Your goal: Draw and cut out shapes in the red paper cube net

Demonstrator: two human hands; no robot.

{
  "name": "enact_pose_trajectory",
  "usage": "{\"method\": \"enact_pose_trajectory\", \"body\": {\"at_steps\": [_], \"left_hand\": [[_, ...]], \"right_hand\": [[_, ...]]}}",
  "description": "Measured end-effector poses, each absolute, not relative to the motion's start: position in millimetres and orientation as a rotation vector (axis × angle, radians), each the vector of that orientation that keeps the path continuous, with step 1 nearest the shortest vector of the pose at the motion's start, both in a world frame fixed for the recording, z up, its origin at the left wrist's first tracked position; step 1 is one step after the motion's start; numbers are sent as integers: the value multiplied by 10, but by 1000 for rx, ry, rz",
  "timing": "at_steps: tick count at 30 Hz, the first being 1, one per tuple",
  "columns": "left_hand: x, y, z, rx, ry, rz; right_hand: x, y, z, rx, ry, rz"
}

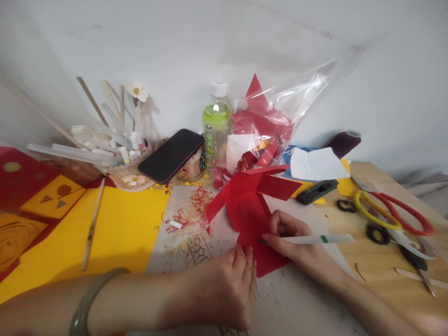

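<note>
A cut and folded piece of red paper (252, 210) lies on a grey-white board, its flaps sticking out at the top. Faint dark lines show on its middle panel. My right hand (294, 233) grips a white marker pen with a green band (325, 239), the tip down at the lower part of the red paper. With curled fingers pressed together, my left hand (234, 284) holds the paper's lower left edge. A small white pen cap (175, 224) lies on the board to the left, near a stencil (200, 252) partly covered by my left wrist.
Yellow sheets (122, 224) with a thin stick (93, 228) cover the left side. At the back stand a basket of markers (131, 182), a phone (171, 156), a drink bottle (215, 126) and a plastic bag (266, 121). Scissors (402, 212) and a dark cutter (318, 191) lie right.
</note>
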State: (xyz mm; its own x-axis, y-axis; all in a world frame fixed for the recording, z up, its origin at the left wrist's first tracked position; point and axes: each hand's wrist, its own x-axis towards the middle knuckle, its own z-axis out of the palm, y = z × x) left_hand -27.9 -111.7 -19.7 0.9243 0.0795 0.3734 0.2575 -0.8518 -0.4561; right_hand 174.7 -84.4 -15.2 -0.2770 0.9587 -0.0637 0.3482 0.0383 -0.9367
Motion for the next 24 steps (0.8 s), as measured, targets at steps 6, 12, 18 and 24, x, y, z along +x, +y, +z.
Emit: {"method": "enact_pose_trajectory", "body": {"at_steps": [6, 12, 18, 24], "left_hand": [[-272, -1119, -171, -2579, -263, -484], [-279, -1115, -171, -2605, -249, -463], [-286, -1110, -185, -2606, -249, -456], [-291, -1105, -173, -2638, -249, -443]], "right_hand": [[1803, -854, -205, -1306, -1717, 1185], [1793, -868, -220, -1323, -1753, 1132], [1777, -872, -183, -1367, -1799, 1064], [1783, -892, -168, -1416, -1841, 980]]}}
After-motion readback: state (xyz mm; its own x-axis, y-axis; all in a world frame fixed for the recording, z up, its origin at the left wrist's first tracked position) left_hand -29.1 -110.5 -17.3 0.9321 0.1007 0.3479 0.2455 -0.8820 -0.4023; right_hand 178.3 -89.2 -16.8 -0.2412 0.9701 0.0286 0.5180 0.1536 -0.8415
